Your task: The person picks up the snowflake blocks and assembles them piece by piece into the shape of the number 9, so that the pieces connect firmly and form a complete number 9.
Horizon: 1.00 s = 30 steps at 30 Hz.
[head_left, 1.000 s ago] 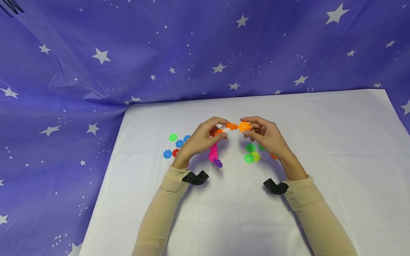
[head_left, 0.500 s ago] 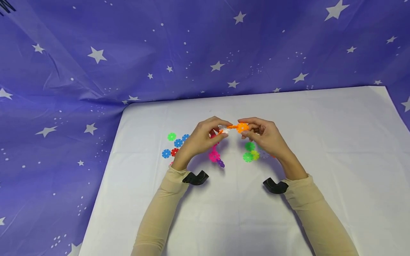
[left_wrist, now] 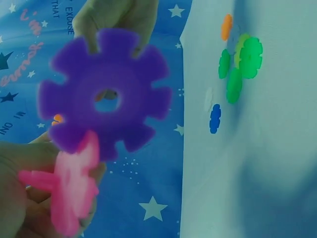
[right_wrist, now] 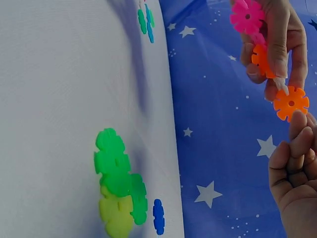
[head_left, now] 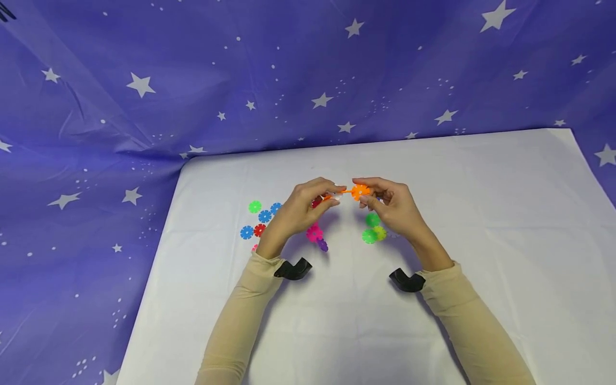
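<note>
My left hand (head_left: pixel 303 208) pinches a chain of joined notched plastic discs above the table. From it hang pink discs (head_left: pixel 315 232) with a purple disc (head_left: pixel 322 245) at the low end; in the left wrist view that purple disc (left_wrist: pixel 124 59) fills much of the picture. A white disc (right_wrist: pixel 281 84) and an orange disc (right_wrist: pixel 291 94) sit at the chain's upper end, near the left fingertips. My right hand (head_left: pixel 399 208) pinches a bright orange disc (head_left: pixel 357 197) between thumb and fingers. It stands in line with the edge-on orange disc, at its right side.
On the white tabletop (head_left: pixel 356 321), loose blue discs (head_left: pixel 247 232), a red disc (head_left: pixel 260 230) and a green disc (head_left: pixel 255 207) lie left of the left hand. Green discs (head_left: pixel 370 236) and a yellow disc (head_left: pixel 380 232) lie below the right hand. A starry curtain (head_left: pixel 289 69) hangs behind.
The upper orange disc of the chain has turned from face-up to edge-on. The right hand has come slightly closer to the left, bringing its orange disc along. The hanging chain has swung.
</note>
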{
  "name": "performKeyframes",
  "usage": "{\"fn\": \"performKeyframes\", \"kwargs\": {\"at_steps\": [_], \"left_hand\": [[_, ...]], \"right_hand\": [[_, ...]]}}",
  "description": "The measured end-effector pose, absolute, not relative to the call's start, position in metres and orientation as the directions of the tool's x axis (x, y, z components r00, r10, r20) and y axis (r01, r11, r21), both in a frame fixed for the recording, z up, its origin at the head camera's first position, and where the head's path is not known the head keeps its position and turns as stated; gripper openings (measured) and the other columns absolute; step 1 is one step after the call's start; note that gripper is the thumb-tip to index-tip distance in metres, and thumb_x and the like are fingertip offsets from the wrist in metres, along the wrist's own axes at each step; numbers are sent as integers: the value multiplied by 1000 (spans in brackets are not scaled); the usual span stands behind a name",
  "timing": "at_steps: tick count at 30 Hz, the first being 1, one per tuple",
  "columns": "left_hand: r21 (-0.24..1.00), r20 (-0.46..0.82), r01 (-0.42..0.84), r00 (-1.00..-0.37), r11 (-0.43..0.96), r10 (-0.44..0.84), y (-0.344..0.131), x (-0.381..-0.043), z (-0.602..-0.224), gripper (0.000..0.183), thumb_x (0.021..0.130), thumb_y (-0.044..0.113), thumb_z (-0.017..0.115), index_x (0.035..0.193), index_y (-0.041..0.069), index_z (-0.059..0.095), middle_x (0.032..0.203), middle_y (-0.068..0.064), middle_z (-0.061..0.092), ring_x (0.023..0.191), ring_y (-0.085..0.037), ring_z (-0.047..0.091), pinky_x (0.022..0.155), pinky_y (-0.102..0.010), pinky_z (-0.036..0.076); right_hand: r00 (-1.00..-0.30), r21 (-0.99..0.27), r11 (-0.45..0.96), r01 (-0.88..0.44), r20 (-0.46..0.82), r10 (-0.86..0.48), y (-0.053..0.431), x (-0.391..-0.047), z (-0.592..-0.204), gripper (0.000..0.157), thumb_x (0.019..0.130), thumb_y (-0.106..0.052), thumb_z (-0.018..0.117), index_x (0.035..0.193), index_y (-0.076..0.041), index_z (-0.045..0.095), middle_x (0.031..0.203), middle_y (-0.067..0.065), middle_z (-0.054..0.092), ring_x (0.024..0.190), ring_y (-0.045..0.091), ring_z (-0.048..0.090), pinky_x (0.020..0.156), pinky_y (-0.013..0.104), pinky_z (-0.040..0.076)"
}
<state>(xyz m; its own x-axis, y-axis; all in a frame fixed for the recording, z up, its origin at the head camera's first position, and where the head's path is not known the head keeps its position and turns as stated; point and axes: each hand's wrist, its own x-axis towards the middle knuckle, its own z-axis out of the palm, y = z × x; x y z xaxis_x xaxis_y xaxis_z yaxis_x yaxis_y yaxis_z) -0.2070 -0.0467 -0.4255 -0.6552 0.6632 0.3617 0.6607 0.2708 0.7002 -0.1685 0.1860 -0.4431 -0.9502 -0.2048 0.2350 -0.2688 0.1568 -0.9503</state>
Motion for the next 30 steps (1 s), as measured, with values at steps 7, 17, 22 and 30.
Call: {"fn": "performKeyframes", "kwargs": {"at_steps": [7, 17, 22, 30], "left_hand": [[682, 402, 681, -654, 266, 641, -44, -205, -425, 24, 93, 9, 67, 116, 4, 69, 107, -9, 68, 86, -15, 58, 75, -25, 50], [816, 267, 519, -731, 256, 628, -48, -208, -431, 32, 92, 8, 65, 123, 7, 57, 116, -8, 64, 67, -20, 50, 62, -28, 43], [845, 188, 456, -741, 278, 644, -51, -210, -435, 48, 92, 8, 63, 138, 14, 50, 127, -7, 61, 92, -22, 62, 73, -25, 47], [857, 185, 456, -707, 240, 682, -47, -212, -436, 46, 89, 13, 72, 132, 17, 58, 102, -3, 65, 61, -19, 45, 51, -24, 37]], "right_hand": [[-946, -949, 156, -273, 236, -221, 185, -169, -441, 34, 92, 0, 65, 126, -4, 65, 90, 8, 68, 73, 14, 63, 62, 25, 50], [-917, -893, 294, -341, 247, -312, 228, -182, -455, 46, 91, -3, 67, 135, -9, 57, 95, 8, 64, 79, 15, 54, 77, 21, 45], [-943, -858, 442, -260, 128, -307, 243, -191, -477, 40, 93, -10, 67, 132, -7, 60, 108, 13, 63, 90, 19, 54, 80, 22, 44], [-932, -781, 591, -202, -31, -360, 236, -196, -493, 48, 92, -16, 69, 137, -4, 56, 102, 11, 55, 88, 21, 46, 75, 27, 38]]}}
